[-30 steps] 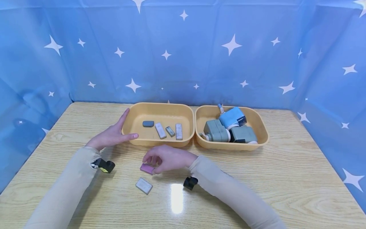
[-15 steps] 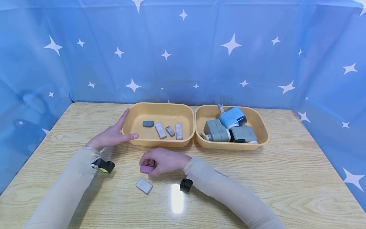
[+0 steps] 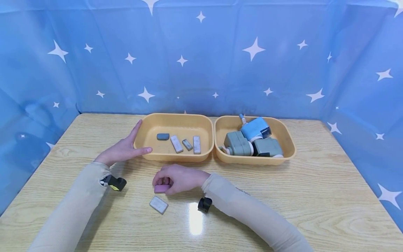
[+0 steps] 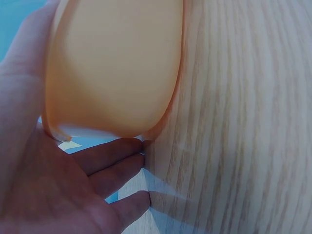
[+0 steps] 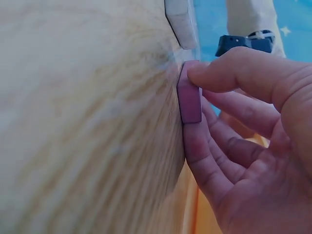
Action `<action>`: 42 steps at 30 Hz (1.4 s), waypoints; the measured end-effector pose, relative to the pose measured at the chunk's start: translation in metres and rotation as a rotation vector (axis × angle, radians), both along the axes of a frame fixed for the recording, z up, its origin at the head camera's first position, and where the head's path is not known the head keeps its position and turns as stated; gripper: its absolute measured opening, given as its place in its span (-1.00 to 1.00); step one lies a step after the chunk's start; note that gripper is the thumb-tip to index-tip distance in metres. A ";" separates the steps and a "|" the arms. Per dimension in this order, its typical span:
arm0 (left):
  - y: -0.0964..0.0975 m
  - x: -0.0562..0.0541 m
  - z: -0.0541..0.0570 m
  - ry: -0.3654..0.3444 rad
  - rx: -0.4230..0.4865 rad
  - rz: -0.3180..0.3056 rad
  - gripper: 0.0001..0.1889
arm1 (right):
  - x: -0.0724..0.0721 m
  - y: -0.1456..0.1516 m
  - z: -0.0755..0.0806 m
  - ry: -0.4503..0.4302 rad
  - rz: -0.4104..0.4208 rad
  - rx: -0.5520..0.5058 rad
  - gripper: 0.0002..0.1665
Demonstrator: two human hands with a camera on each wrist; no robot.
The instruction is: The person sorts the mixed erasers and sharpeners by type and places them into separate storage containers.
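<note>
My right hand [image 3: 179, 179] pinches a pink eraser [image 3: 161, 189] between thumb and fingers, low at the tabletop. In the right wrist view the thumb lies on one end of the pink eraser [image 5: 190, 95], with fingertips at its other side. A smudged white eraser [image 3: 158, 204] lies flat just nearer the front. My left hand [image 3: 122, 150] rests against the left end of a yellow bin [image 3: 176, 158], thumb and fingers spread, the thumb over its front rim. Up close in the left wrist view, straight fingers [image 4: 117, 170] touch the bin's wall [image 4: 117, 63].
Inside the left bin lie a dark blue eraser [image 3: 162, 137] and several whitish or grey ones. A second yellow bin [image 3: 248, 160] stands against it on the right, holding a blue crank pencil sharpener [image 3: 253, 127] and two grey-green ones. A starry blue cloth [image 3: 201, 70] hangs behind the table.
My right hand has shifted a little left and nearer the front, its fingers closing on the pink eraser, which has turned slightly. The left hand stays at the bin.
</note>
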State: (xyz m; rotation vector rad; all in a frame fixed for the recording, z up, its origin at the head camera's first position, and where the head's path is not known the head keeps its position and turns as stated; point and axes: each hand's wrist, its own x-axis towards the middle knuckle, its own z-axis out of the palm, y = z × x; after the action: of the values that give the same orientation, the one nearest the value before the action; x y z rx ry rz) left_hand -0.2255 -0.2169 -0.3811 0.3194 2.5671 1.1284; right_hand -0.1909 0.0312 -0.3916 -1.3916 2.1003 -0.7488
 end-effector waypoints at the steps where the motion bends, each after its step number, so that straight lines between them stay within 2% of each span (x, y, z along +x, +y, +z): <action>1: 0.000 0.000 0.000 0.000 -0.002 -0.001 0.17 | 0.000 0.000 0.000 0.000 0.001 0.001 -0.59; 9: 0.002 0.001 0.004 -0.018 -0.001 0.006 0.18 | 0.000 0.003 -0.001 -0.041 -0.010 -0.008 -0.54; 26: 0.001 0.000 0.004 -0.019 -0.003 -0.003 0.17 | -0.001 0.014 0.006 -0.081 -0.044 -0.028 -0.51; 42: 0.001 0.001 0.002 -0.013 0.009 0.004 0.17 | -0.001 0.019 0.018 -0.061 -0.057 -0.037 -0.48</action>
State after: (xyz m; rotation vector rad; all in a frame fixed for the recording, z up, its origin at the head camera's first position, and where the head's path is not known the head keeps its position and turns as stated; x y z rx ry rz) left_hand -0.2248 -0.2163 -0.3791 0.3086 2.5529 1.1396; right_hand -0.1918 0.0501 -0.3741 -1.3158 2.0963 -0.8469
